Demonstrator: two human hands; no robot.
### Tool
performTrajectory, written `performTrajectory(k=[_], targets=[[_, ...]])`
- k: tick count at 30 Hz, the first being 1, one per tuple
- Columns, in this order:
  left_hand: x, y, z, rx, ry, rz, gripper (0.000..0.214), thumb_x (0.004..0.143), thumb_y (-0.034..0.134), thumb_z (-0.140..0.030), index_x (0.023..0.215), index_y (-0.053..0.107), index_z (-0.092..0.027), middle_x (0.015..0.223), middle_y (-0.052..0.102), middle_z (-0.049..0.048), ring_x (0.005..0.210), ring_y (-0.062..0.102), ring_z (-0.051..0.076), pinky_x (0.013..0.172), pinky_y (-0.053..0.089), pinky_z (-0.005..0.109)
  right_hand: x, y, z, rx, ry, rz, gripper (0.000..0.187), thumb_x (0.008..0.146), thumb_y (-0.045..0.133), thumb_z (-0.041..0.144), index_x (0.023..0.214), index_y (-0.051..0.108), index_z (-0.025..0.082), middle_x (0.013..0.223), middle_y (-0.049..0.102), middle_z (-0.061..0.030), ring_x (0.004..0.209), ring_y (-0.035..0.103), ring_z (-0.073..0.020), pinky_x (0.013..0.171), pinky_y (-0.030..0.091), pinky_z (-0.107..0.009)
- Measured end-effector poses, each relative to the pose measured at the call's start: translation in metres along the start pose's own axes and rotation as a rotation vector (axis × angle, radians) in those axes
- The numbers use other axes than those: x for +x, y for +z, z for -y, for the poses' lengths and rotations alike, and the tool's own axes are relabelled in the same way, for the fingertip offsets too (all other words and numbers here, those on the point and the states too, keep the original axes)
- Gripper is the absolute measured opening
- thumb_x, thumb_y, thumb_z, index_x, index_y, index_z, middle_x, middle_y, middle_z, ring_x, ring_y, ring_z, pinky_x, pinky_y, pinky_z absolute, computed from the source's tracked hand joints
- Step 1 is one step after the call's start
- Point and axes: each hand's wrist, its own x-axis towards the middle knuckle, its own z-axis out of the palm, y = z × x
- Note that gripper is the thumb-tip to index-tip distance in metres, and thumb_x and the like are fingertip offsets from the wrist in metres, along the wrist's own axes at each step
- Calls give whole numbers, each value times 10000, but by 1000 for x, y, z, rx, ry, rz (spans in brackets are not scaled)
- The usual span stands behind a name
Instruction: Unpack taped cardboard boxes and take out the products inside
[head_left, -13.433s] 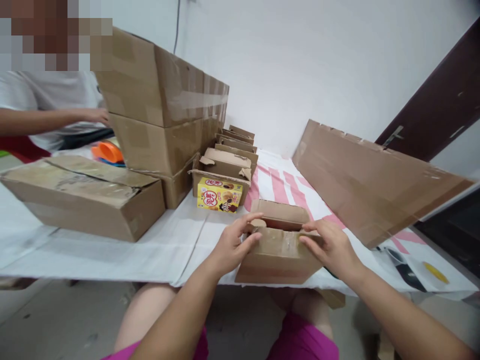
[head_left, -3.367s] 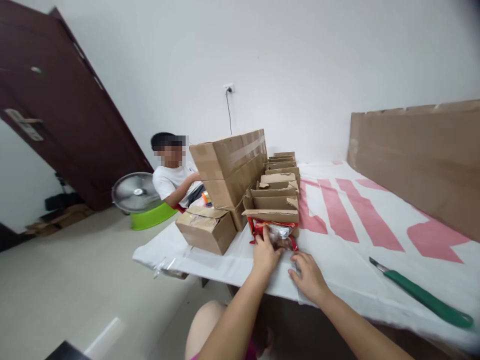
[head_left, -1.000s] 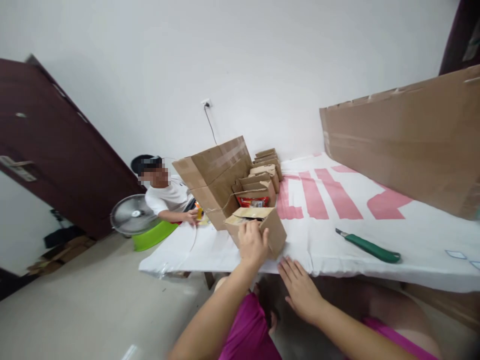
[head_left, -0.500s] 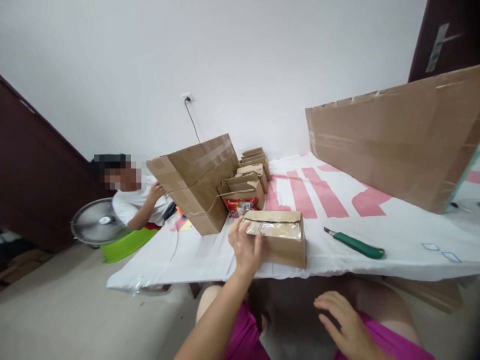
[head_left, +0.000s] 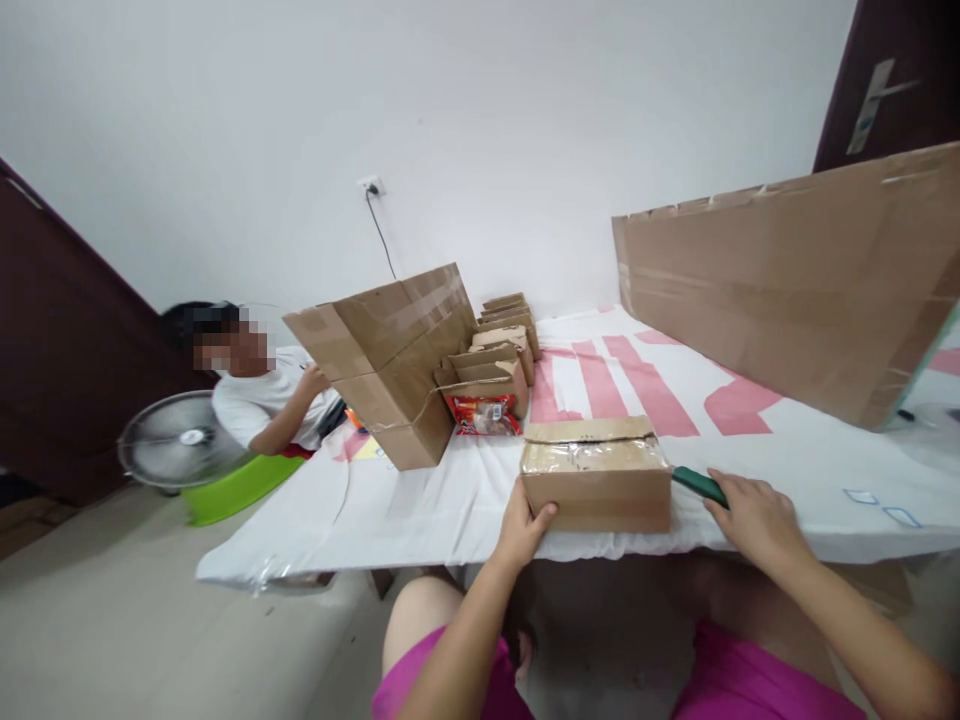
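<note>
A small cardboard box [head_left: 596, 500] sits at the near edge of the table, with clear tape across its top. My left hand [head_left: 523, 522] grips its left end, thumb on the front side and the other fingers partly hidden. To the right of the box lies a green utility knife [head_left: 699, 484], its front end close to the box's right end; the blade is hidden from sight. My right hand [head_left: 761, 515] has its fingers closed on the knife's handle.
Behind the box are a red snack packet [head_left: 486, 415] and a row of open cardboard boxes [head_left: 491, 370]. Tall cardboard pieces stand at left [head_left: 397, 365] and right [head_left: 780, 290] on the white cloth [head_left: 457, 510]. A person [head_left: 262, 400] sits at left near a fan [head_left: 187, 438].
The box has moved right and turned slightly under my left hand. My right hand has risen from over my lap to the table and taken hold of the knife's handle.
</note>
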Motion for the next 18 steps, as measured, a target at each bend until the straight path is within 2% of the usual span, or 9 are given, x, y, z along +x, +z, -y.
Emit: performTrajectory(k=[2,4,8,11,14,16,18], targets=[[1,1,1,-39,-16,40,707,781,609,-584,1321,443,-158,1293,563,148,1223,511,300,1039,394,417,2,3,-5,-16,-32,68,387,874,490,312,1196,614,136,1084,683,-149,971,596,-332,778,472,-453],[3,0,2,-74,-31,51,680,788,619,-558,1312,445,-161,1276,573,142,1201,526,294,1013,412,412,4,1,-8,-12,-55,68,356,883,478,281,1170,623,127,1055,688,-143,958,603,-317,784,472,-430],[2,-2,4,-128,-19,39,681,769,645,-557,1299,465,-169,1261,577,135,1197,519,295,1002,407,408,19,-16,-14,32,-45,-73,352,902,429,272,1146,614,101,1063,673,-170,954,606,-324,800,481,-453],[3,-6,3,-167,16,-40,715,794,537,-654,1317,443,-175,1307,528,146,1199,503,294,975,412,404,38,-41,-17,135,-93,-216,373,926,381,302,1166,588,105,1045,669,-174,951,613,-318,819,495,-465],[17,-18,-6,-182,46,-161,592,875,396,-636,1277,454,-205,1347,468,137,1220,467,277,966,390,404,53,-76,-6,243,-232,-298,362,941,390,335,1208,553,153,1071,657,-142,978,609,-295,855,498,-458],[33,-26,-17,-156,76,-188,448,893,435,-566,1155,536,-217,1339,472,119,1260,428,273,1001,350,405,57,-98,9,275,-332,-304,346,946,410,332,1235,533,185,1090,649,-121,983,606,-283,859,498,-454],[51,-31,-29,-117,97,-141,338,870,520,-511,1003,592,-209,1303,505,113,1256,436,279,1009,340,408,59,-114,27,300,-415,-296,334,947,428,300,1255,517,204,1091,650,-108,982,609,-274,855,502,-449]])
